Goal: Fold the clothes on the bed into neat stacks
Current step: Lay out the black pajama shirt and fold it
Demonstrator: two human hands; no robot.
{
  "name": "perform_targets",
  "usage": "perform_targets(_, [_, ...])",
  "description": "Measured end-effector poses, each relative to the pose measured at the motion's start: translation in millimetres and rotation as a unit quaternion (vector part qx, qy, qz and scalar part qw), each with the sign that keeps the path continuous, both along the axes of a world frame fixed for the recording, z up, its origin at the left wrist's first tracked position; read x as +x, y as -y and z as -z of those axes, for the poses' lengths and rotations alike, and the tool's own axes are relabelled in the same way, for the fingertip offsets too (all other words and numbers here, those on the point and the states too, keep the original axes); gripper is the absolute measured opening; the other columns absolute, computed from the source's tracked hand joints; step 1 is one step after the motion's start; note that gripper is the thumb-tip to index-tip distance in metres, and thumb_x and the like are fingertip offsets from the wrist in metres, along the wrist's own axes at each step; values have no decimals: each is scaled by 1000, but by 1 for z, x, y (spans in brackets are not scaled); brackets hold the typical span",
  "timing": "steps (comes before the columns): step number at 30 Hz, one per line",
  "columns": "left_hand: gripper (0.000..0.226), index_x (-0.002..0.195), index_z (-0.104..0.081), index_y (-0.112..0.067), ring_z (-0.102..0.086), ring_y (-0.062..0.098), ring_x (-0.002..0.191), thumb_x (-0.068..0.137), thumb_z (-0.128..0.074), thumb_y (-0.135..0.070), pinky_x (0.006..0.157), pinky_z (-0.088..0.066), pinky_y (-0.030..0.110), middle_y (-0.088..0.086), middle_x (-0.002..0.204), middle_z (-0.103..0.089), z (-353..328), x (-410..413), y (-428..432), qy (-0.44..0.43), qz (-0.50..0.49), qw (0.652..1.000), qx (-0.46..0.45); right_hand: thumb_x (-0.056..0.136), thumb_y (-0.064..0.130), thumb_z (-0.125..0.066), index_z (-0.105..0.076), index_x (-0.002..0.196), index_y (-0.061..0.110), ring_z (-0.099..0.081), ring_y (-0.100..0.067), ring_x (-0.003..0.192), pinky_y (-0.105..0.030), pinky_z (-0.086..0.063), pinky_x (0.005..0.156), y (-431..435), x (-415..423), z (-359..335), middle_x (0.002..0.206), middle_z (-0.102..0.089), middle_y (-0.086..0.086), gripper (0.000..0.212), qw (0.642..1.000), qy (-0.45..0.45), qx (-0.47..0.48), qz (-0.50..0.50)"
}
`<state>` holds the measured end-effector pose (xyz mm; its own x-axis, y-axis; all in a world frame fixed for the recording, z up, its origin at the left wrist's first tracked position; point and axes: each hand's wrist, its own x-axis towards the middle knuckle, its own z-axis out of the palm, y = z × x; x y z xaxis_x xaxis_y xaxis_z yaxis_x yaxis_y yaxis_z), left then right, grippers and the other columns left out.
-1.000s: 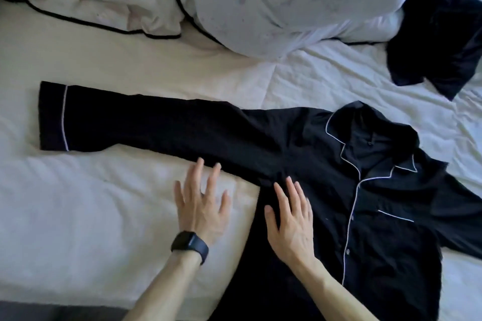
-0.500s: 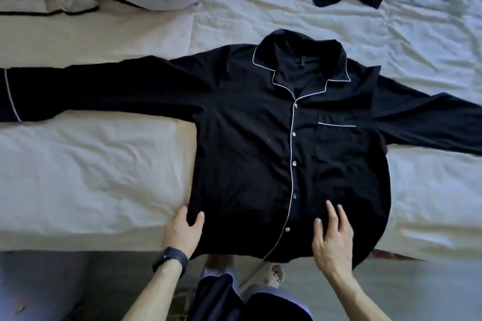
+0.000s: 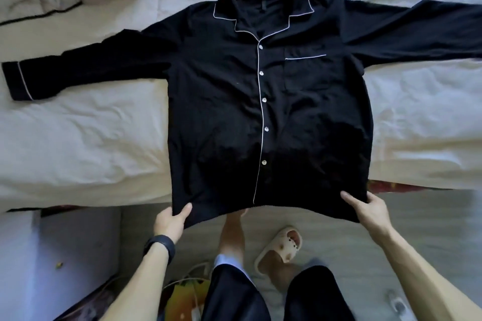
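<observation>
Head view: limp, light shirt (image 3: 221,112) flat on bed (image 3: 78,138) beyond hands; hem corners pinched by left hand (image 3: 170,221) and right hand (image 3: 370,210), likely good holds.

Views: you had one camera only, a wide-angle lens worn on your head.
Standpoint: it sat above the near edge of the wrinkled white bed sheet (image 3: 78,143).
Direction: it faced forward and steeply down, across the bed toward the cream pillow with black piping (image 3: 31,5) at top left.
Nearness: close; the black button-front pyjama shirt with white piping (image 3: 221,101) filled mid-frame, its sleeve on your right cut by the edge.
Lower frame: your forearms rose from the bottom to your left hand (image 3: 170,223) and right hand (image 3: 370,210) at the hem, with your legs and a beige perforated slipper (image 3: 283,247) beneath.
</observation>
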<state>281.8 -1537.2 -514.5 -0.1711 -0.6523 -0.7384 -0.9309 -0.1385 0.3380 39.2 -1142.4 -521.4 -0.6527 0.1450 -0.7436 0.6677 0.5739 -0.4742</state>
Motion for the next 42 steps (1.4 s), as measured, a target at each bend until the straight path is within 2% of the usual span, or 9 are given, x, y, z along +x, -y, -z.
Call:
perform_targets(5, [19,94,-70,-21,-65,22,85,92,-69,-40,81,-53,38,-4,87,-69,-28,23,-13,-12,-1,1000,-9,89,30,-78,-71,87,23,-67,-21,85,-38,-52,81,-44,23,-23,95,-75,-8,11,993,-79,8,85])
perform_targets(12, [18,76,-67,-26,-62,19,75,92,-70,-34,65,-46,31,-8,77,-67,-27,25,-37,27,12,997,-66,100,30,-59,-70,103,10,-62,-39,99,-40,-43,85,-51,16,-12,97,-69,-19,22,987,-102,111,49])
perform_targets(16, [16,89,-66,-23,-59,27,84,91,-71,-38,75,-43,32,-1,85,-61,-14,33,-39,70,-4,992,-107,104,31,-49,-62,117,7,-59,-46,110,-44,-42,86,-62,16,3,112,-67,-27,31,985,-58,162,-23])
perform_targets(22, [27,68,-60,-32,-54,14,68,90,-71,-43,63,-39,31,-15,69,-58,3,32,-34,61,-15,992,-109,95,42,-67,-64,89,20,-65,-35,104,-37,-41,85,-66,13,13,93,-72,-9,23,984,-97,133,-62])
perform_targets(25, [18,84,-68,-25,-58,19,81,89,-72,-42,71,-42,31,-13,81,-62,8,36,-36,59,-7,995,-80,98,41,-64,-62,84,21,-65,-33,98,-32,-35,78,-70,17,13,79,-63,-3,24,978,-110,137,-114])
perform_targets(27, [24,103,-72,-21,-56,18,83,87,-75,-39,77,-43,31,-5,94,-68,11,40,-38,63,-5,995,-72,103,36,-55,-61,84,15,-64,-40,93,-34,-34,75,-75,19,14,82,-68,-16,28,972,-121,158,-126])
perform_targets(31, [41,114,-73,-18,-63,20,92,82,-80,-42,86,-48,34,2,112,-74,11,46,-33,78,-18,995,-68,107,24,-43,-64,99,1,-60,-50,94,-43,-37,78,-85,16,11,99,-67,-34,32,965,-140,194,-107])
perform_targets(38, [22,90,-65,-29,-63,20,86,81,-81,-40,80,-47,33,-1,98,-74,3,40,-32,77,6,995,-62,107,22,-36,-45,133,6,-55,-51,113,-47,-42,93,-64,6,9,120,-58,-37,32,979,-39,183,-83])
perform_targets(42, [32,120,-59,-18,-60,33,112,91,-70,-30,93,-48,41,8,122,-66,0,18,-47,108,62,989,-78,103,16,-40,-40,138,3,-50,-51,122,-49,-40,100,-49,11,11,132,-52,-36,37,972,-30,214,-93])
